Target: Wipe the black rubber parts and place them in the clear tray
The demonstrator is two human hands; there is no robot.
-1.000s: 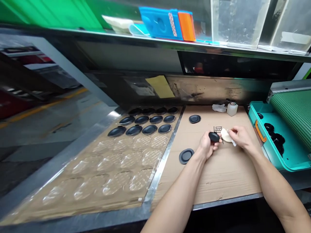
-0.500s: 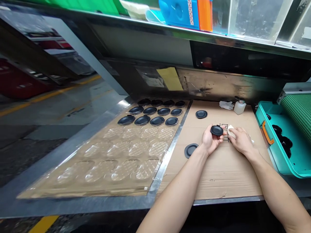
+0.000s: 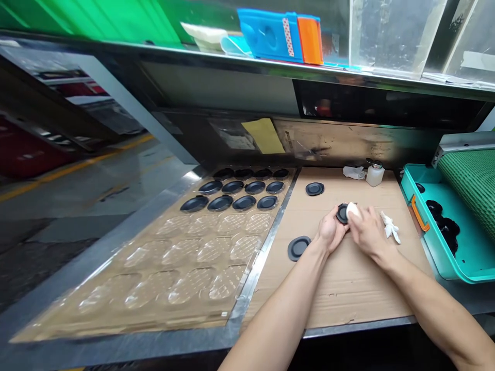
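Observation:
My left hand [image 3: 329, 230] is closed round a black round cap [image 3: 341, 213], held just above the cardboard sheet [image 3: 348, 278]. My right hand [image 3: 366, 232] pinches a small white pad [image 3: 351, 210] and presses it against the cap's face. Two more black caps lie flat on the cardboard, one [image 3: 297, 248] left of my left hand and one [image 3: 314, 188] farther back. A clear blister tray [image 3: 201, 252] lies to the left; its far rows hold several black caps [image 3: 232, 195], its near pockets are bare.
A crumpled white wipe [image 3: 390, 226] lies right of my hands. A small white bottle [image 3: 374, 174] and a rag [image 3: 353, 172] stand at the back. A teal bin [image 3: 464, 263] with several black caps sits at the right, beside a green conveyor belt [image 3: 472, 180]. A shelf [image 3: 270, 67] runs overhead.
My right hand has moved left and brought the white pad onto the cap in my left hand. The crumpled wipe now lies free on the cardboard beside my right hand.

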